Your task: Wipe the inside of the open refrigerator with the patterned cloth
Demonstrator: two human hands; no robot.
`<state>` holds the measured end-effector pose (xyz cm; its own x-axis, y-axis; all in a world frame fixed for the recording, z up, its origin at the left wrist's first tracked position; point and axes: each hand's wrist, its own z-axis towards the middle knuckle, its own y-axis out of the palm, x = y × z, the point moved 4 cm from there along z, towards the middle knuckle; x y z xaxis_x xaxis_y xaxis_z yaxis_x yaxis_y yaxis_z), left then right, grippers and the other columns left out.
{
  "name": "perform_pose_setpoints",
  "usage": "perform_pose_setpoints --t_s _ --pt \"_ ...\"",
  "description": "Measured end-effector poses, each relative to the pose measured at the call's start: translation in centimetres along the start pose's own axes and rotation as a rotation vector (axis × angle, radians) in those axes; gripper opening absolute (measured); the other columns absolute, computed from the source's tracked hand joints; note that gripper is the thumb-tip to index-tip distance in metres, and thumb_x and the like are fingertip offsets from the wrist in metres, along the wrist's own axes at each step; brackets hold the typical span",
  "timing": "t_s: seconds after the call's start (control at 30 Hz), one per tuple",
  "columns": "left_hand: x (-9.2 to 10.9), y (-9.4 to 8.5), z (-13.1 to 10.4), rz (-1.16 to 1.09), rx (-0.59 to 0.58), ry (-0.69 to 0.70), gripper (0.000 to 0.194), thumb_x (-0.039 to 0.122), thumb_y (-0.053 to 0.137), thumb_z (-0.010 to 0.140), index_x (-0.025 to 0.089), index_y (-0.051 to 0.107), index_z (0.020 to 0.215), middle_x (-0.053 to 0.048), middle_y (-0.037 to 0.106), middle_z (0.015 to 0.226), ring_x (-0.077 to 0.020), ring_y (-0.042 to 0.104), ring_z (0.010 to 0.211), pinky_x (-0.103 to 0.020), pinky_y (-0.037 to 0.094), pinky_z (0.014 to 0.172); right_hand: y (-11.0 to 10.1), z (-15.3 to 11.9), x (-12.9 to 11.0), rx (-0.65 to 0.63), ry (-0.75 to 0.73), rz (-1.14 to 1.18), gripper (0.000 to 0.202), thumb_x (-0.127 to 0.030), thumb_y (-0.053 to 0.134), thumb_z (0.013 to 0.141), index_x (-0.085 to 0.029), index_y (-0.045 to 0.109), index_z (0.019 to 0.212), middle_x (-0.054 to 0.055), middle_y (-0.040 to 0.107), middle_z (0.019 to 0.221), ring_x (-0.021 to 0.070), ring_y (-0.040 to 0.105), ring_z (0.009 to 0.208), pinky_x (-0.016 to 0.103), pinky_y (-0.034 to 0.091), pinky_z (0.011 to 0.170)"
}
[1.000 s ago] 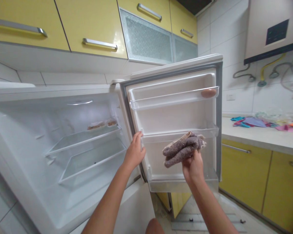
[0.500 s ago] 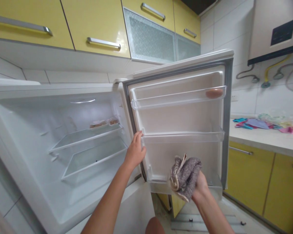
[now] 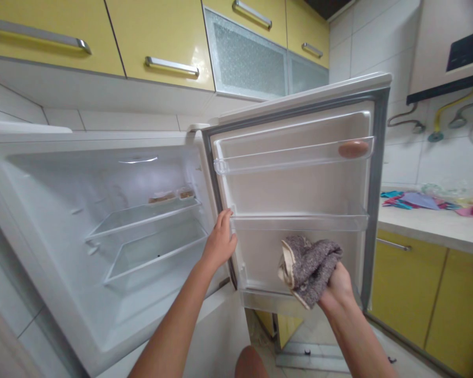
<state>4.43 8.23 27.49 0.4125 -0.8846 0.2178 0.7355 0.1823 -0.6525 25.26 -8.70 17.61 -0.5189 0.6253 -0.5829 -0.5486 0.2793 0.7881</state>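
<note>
My right hand (image 3: 339,287) grips a folded grey-brown cloth (image 3: 313,265) with a pale edge, holding it up in front of the lower part of the open refrigerator door (image 3: 295,194). At the hinge side, my left hand (image 3: 220,242) is closed around the left end of the clear middle door shelf (image 3: 299,223); its fingertips are partly hidden there. Above, a clear upper door shelf (image 3: 279,158) holds a brown egg-like item (image 3: 353,149) at its right end. A clear bottom door shelf (image 3: 265,301) sits below the cloth, which partly covers it.
Inside the refrigerator (image 3: 47,210), small packs (image 3: 163,197) lie on the upper glass shelf (image 3: 142,219). Yellow cabinets (image 3: 161,37) hang overhead. To the right, a counter (image 3: 425,223) carries colourful items (image 3: 419,200), below a wall-mounted heater (image 3: 449,47).
The cloth and my right hand have moved to the right and slightly up across the door. My left hand stays at the middle shelf's end. The view has shifted slightly.
</note>
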Motion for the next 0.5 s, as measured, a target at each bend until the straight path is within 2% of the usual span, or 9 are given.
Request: perform_pose_setpoints --t_s 0.1,0.2,0.27,0.33,0.43,0.5 --pt "0.1 0.1 0.0 0.014 -0.012 -0.011 0.067 0.009 0.048 0.081 0.017 0.032 0.145 -0.017 0.037 0.154 -0.0281 0.036 0.147 -0.051 0.031 0.126 0.5 0.6 -2.3 0.071 -0.123 -0.050 0.029 -0.047 0.051 0.082 -0.028 0.072 0.088 0.006 0.077 0.096 0.0274 0.069 0.105 0.052 0.055 0.097" --pt "0.2 0.1 0.0 0.036 -0.018 -0.007 0.065 0.009 0.047 0.081 0.016 0.032 0.144 -0.018 0.037 0.154 -0.0285 0.036 0.147 -0.051 0.032 0.125 0.9 1.2 -5.6 0.136 -0.256 -0.072 0.036 -0.052 0.044 0.084 -0.028 0.071 0.091 0.007 0.076 0.097 0.0289 0.068 0.104 0.055 0.056 0.091" --pt "0.3 0.0 0.0 0.049 -0.021 0.002 0.063 0.009 0.047 0.081 0.016 0.034 0.142 -0.017 0.038 0.153 -0.0287 0.037 0.147 -0.051 0.032 0.125 0.6 1.5 -7.9 0.189 -0.330 -0.079 0.036 -0.053 0.043 0.085 -0.028 0.069 0.087 0.007 0.074 0.096 0.0294 0.068 0.102 0.056 0.056 0.088" --pt "0.3 0.0 0.0 0.052 -0.023 0.007 0.062 0.008 0.047 0.081 0.017 0.035 0.141 -0.017 0.039 0.152 -0.0287 0.038 0.146 -0.051 0.033 0.125 -0.1 1.3 -9.6 0.302 -0.398 -0.064 0.029 -0.050 0.045 0.085 -0.029 0.065 0.077 0.006 0.073 0.090 0.0281 0.068 0.098 0.053 0.057 0.088" --pt "0.3 0.0 0.1 0.035 -0.021 0.010 0.061 0.008 0.047 0.080 0.019 0.037 0.139 -0.015 0.040 0.151 -0.0285 0.040 0.145 -0.051 0.034 0.124 -1.0 1.0 -10.5 0.450 -0.499 -0.062 0.022 -0.044 0.049 0.084 -0.029 0.058 0.071 0.004 0.067 0.081 0.0253 0.068 0.089 0.047 0.059 0.084" --pt "0.3 0.0 0.1 0.020 -0.020 0.009 0.060 0.008 0.048 0.080 0.019 0.038 0.138 -0.015 0.041 0.151 -0.0285 0.040 0.145 -0.052 0.034 0.124 -0.7 1.4 -9.8 0.445 -0.530 -0.095 0.019 -0.045 0.051 0.084 -0.029 0.059 0.079 0.003 0.066 0.084 0.0255 0.068 0.087 0.047 0.061 0.078"
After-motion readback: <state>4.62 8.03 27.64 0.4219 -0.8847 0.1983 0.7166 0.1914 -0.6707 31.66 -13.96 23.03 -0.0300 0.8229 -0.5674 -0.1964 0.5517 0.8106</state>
